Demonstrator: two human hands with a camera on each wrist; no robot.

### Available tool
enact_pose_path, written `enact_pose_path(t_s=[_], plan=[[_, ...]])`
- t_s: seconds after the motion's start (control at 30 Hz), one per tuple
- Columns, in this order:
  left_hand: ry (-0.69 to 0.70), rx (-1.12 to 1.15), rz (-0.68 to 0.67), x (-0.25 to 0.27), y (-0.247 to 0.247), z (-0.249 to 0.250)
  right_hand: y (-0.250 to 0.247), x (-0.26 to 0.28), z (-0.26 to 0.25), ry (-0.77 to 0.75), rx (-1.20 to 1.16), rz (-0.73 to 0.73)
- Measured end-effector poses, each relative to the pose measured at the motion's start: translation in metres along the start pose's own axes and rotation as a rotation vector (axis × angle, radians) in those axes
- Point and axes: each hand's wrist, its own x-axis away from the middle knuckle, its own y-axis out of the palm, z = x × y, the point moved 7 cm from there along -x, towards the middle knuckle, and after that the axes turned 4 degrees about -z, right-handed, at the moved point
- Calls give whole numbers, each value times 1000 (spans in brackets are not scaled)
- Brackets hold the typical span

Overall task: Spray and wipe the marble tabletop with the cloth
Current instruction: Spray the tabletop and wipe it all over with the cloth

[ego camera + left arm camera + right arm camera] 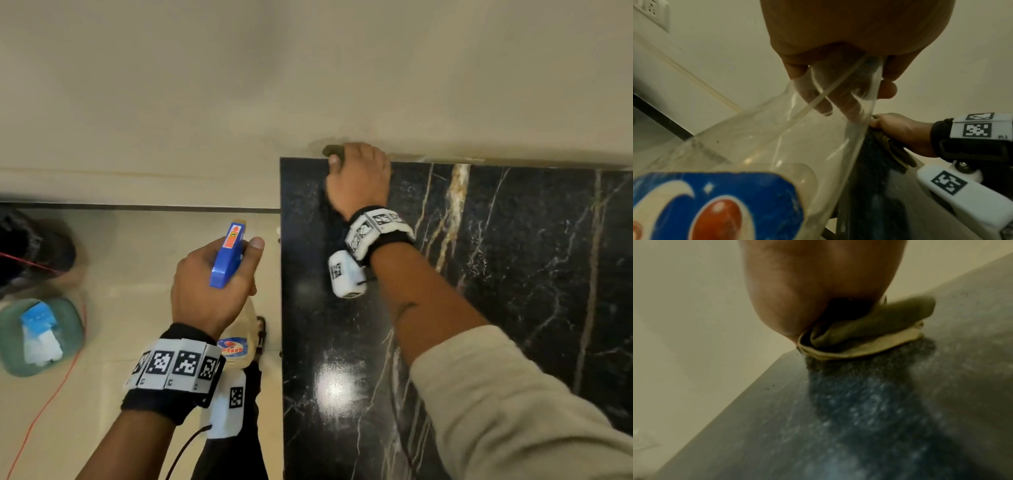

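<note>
a: nearest the camera, what was the left hand (212, 287) doing?

b: it was wrapped round the neck of the spray bottle (228, 257), off the left edge of the desk (513, 274) and over the pale floor (144, 257). i'd guess it was kept aside so the wiping arm had room. the body was clear plastic with a blue and red label and looked nearly empty in the left wrist view; the head was hard blue plastic with an orange sticker.

a: and the desk itself?

b: a black marble slab, polished enough to mirror a ceiling light, with white and tan veins. in the right wrist view it looked misted with fine droplets.

a: farther out?

b: the right hand (358, 181) was at the far left corner, by the cream wall (308, 68), fingers curled down over the cloth (869, 332). the cloth was soft, folded, olive on top with a paler layer under it, pressed flat on the stone, probably to catch the edge. wiping seemed under way, with most of the slab to go.

a: anything else?

b: a green tub (13, 342) on the floor, well left.
</note>
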Motion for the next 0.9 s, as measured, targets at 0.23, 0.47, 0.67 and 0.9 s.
enact_pose_path(t_s=[0.23,0.47,0.67,0.9], plan=[[67,-25,-9,14,7,30,-21,-7,29,-298,-26,-220],[20,-13,-43,17,23,59,-54,-18,164,-28,53,-128],[-96,38,-11,19,30,56,-22,-7,112,-202,48,-146],[-215,156,-59,32,27,37,-36,1,207,-95,16,-153]])
